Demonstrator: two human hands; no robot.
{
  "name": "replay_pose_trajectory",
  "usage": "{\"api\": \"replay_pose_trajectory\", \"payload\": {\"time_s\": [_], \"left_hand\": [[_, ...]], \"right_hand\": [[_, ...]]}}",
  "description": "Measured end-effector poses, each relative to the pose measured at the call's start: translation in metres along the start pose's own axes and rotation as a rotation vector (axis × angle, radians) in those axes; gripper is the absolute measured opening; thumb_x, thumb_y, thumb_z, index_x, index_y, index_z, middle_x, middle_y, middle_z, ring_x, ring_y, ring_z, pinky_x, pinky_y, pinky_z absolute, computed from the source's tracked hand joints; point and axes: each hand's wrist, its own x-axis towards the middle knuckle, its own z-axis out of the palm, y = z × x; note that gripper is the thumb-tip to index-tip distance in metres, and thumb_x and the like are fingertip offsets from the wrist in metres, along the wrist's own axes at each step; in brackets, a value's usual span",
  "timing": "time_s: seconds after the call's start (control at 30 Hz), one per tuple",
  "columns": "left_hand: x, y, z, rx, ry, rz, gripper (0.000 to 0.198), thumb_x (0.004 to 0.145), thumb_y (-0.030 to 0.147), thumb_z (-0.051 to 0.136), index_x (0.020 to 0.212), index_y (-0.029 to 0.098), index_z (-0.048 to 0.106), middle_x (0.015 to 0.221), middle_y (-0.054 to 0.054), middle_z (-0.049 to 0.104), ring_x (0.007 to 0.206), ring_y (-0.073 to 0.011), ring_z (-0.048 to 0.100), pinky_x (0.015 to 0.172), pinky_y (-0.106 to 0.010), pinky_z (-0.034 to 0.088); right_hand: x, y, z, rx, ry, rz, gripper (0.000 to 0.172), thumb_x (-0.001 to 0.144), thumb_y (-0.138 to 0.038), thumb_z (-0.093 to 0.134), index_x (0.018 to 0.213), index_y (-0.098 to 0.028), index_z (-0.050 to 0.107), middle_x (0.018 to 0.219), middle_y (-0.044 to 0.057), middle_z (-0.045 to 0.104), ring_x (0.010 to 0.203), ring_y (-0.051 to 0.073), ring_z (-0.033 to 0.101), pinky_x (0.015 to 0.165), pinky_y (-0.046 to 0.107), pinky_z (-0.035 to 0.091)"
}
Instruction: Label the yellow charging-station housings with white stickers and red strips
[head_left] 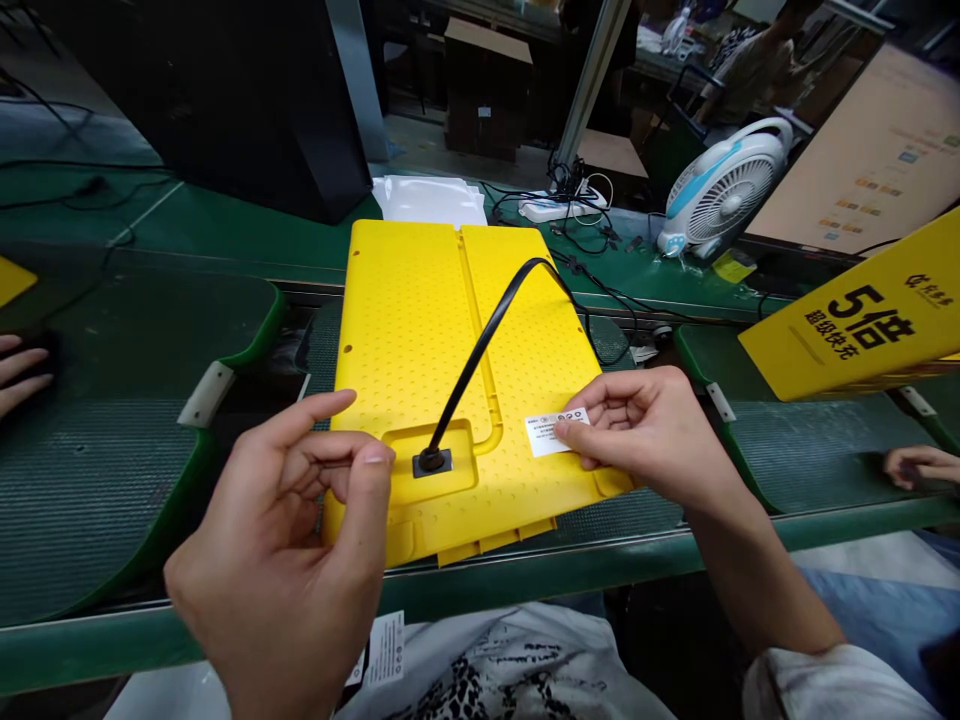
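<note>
My right hand (645,430) pinches a small white printed label (551,432) between thumb and fingers, over the near right part of a yellow plastic housing (405,330). I cannot tell whether the label touches the surface. My left hand (300,520) is loosely curled by the housing's near left corner, index finger stretched out, nothing visible in it. Between the hands, a black cable (495,325) rises from a socket (433,463) in a recess and arches over to the far right side. The housing lies flat, its surface dotted and grooved.
Green-edged conveyor plates (105,450) run on both sides. Behind stand a white and blue fan (727,190), a power strip (562,205) with tangled cables and white sheets (431,200). A printed yellow housing (862,310) is at right. Other people's hands (922,467) show at both edges.
</note>
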Motion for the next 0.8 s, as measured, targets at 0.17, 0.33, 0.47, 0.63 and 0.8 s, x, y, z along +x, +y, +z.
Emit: {"api": "replay_pose_trajectory", "payload": {"time_s": [0.17,0.33,0.47,0.63,0.8], "left_hand": [[0.000,0.000,0.000,-0.027,-0.008,-0.024,0.039,0.084,0.034,0.072,0.122,0.026,0.067,0.087,0.000,0.072,0.072,-0.0128,0.068,0.066,-0.024,0.052],[0.000,0.000,0.000,-0.016,-0.014,-0.019,0.040,0.083,0.033,0.072,0.123,0.025,0.067,0.087,0.000,0.071,0.071,-0.0116,0.067,0.064,-0.023,0.052],[0.001,0.000,0.000,-0.025,-0.025,-0.014,0.039,0.084,0.033,0.071,0.122,0.026,0.067,0.088,0.001,0.071,0.072,-0.0111,0.067,0.066,-0.022,0.052],[0.001,-0.001,-0.001,-0.017,-0.027,-0.003,0.038,0.085,0.034,0.070,0.123,0.026,0.066,0.087,0.002,0.070,0.071,-0.0106,0.066,0.068,-0.022,0.053],[0.002,-0.002,0.000,-0.071,-0.030,0.011,0.037,0.085,0.032,0.069,0.121,0.024,0.066,0.085,0.002,0.070,0.072,-0.0093,0.066,0.067,-0.017,0.053]], "right_hand": [[0.001,0.000,0.000,0.004,-0.010,0.015,0.019,0.055,-0.013,0.086,0.068,-0.009,0.073,0.055,0.002,0.061,0.047,0.006,0.052,0.042,0.013,0.038],[0.003,0.002,-0.001,-0.033,-0.022,0.009,0.018,0.056,-0.015,0.085,0.068,-0.010,0.071,0.057,0.001,0.061,0.049,0.006,0.053,0.043,0.013,0.039],[0.008,-0.006,-0.003,-0.187,-0.093,0.012,0.014,0.062,-0.018,0.081,0.070,-0.011,0.070,0.059,0.000,0.062,0.050,0.007,0.055,0.044,0.014,0.041],[0.013,-0.024,-0.008,-0.517,-0.206,-0.081,0.008,0.068,-0.019,0.074,0.071,-0.013,0.070,0.062,0.001,0.064,0.053,0.009,0.056,0.043,0.016,0.037],[0.028,-0.036,-0.019,-0.668,-0.406,-0.129,0.018,0.073,-0.029,0.076,0.068,-0.015,0.064,0.059,-0.001,0.062,0.050,0.008,0.052,0.040,0.017,0.032]]}}
